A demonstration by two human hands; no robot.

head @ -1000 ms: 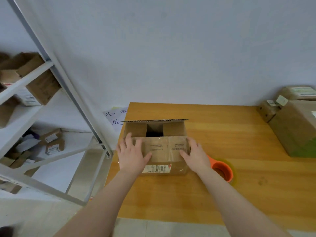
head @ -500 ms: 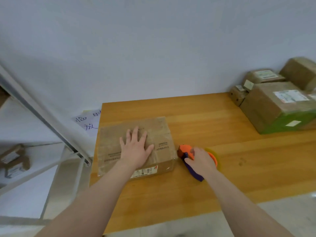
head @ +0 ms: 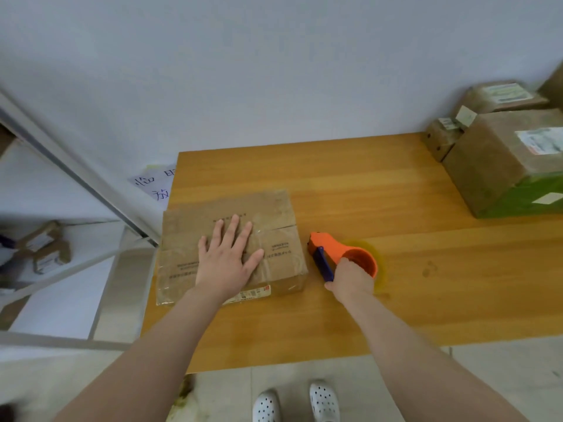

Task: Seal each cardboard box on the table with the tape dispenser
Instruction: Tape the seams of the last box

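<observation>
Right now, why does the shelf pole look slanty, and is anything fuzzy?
Head view: the wide lens slants the shelf post and stretches the edges; the stacked boxes at right and the shelf boxes at left look soft; the cardboard box under the left hand is sharper; light is even, shadows faint.

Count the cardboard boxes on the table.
4: a closed box under the left hand; at far right, a large box, a small box beside it, a labelled box behind. Others may be hidden.

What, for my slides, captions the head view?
Left hand presses the box closed; right hand grips the tape dispenser.
</observation>
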